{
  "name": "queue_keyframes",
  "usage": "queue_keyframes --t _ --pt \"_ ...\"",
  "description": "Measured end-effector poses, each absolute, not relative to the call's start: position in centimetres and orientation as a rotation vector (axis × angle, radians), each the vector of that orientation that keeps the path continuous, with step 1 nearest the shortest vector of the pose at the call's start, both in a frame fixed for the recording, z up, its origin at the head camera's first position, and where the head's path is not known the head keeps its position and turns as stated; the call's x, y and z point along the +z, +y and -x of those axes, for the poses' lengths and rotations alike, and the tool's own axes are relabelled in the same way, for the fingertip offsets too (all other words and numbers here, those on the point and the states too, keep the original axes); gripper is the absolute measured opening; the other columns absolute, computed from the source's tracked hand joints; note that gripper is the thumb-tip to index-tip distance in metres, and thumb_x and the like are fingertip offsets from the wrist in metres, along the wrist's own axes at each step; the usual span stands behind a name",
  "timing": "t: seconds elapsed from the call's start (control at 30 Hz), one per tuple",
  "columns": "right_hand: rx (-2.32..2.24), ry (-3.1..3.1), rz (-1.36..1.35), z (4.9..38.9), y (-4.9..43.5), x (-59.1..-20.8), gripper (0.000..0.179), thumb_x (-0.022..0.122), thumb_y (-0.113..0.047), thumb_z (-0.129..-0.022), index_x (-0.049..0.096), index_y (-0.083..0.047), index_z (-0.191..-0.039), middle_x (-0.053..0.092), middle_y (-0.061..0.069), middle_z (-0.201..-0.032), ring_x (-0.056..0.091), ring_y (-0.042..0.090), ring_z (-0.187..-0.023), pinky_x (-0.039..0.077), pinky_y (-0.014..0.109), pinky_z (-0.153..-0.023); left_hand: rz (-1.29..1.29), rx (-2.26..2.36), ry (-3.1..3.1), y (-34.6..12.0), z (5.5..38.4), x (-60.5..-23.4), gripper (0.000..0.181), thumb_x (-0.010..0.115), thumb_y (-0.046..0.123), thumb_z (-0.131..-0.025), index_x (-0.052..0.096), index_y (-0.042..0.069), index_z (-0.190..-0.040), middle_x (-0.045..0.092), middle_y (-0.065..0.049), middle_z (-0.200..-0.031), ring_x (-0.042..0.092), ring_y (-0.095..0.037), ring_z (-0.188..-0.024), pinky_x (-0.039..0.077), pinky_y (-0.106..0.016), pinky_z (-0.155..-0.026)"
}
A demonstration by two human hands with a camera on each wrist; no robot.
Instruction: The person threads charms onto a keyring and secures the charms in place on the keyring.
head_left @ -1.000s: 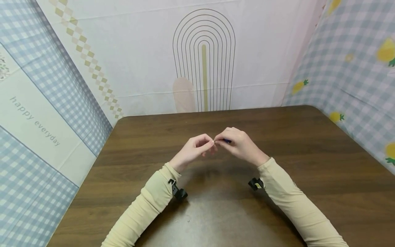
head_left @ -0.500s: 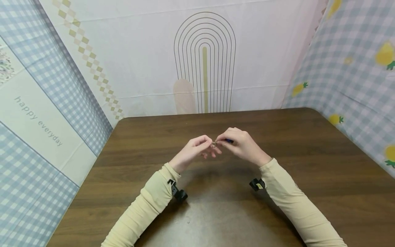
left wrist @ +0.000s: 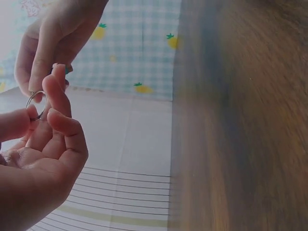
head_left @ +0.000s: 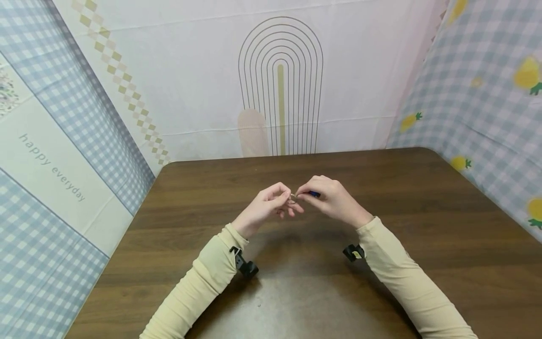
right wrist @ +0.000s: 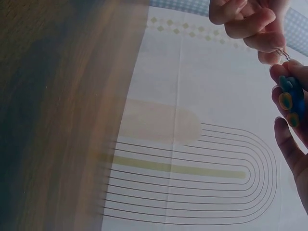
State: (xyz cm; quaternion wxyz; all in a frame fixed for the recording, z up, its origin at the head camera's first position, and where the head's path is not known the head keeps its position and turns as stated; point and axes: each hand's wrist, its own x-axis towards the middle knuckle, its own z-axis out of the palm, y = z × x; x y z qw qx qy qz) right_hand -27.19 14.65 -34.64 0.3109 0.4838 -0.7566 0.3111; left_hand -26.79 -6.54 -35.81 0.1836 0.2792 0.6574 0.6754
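Observation:
Between the two hands, above the table, is a keychain with a metal split ring (left wrist: 28, 101) and a small blue figure charm (right wrist: 295, 98) with teal and orange parts. My left hand (head_left: 266, 203) pinches the ring between thumb and index finger, its other fingers spread loosely below. Thumb and fingertips of my right hand (head_left: 329, 197) pinch the charm's end of the keychain, close to the ring. In the head view only a bit of blue shows under the right fingers. A short metal link (right wrist: 285, 54) bridges the fingertips in the right wrist view.
A brown wooden table (head_left: 211, 197) lies beneath the hands. White patterned cloth (head_left: 190, 84) hangs behind its far edge, with checked cloth (head_left: 487, 117) along the right and more at the left. Black wrist cameras (head_left: 246, 267) sit on both beige sleeves.
The fingertips, touching a second ago, have drawn slightly apart, so the metal ring shows between them. The left hand's lower fingers have stretched out a little. The view has tilted slightly.

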Motion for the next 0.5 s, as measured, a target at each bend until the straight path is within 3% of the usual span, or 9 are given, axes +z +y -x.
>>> queue_keyframes --t 0.3,0.5 --pt "0.835 -1.966 -1.307 27.24 14.73 -34.72 0.022 0.078 0.007 -0.073 0.071 -0.006 -0.09 0.069 0.001 -0.081 0.059 0.011 -0.073 0.045 0.023 -0.067 -0.779 1.813 1.931 -6.49 26.76 -35.8 0.018 0.046 0.021 -0.103 0.056 0.009 -0.094 0.075 -0.004 -0.088 0.067 -0.014 -0.076 0.044 -0.02 -0.06" --pt "0.833 -1.991 -1.317 27.09 14.76 -34.61 0.02 0.077 0.005 -0.075 0.071 -0.007 -0.091 0.069 0.0 -0.081 0.059 0.011 -0.075 0.044 0.022 -0.069 -0.814 1.784 1.968 -6.45 26.74 -35.87 0.015 0.048 0.016 -0.102 0.056 0.003 -0.1 0.074 -0.001 -0.092 0.065 -0.036 -0.086 0.046 -0.021 -0.062"
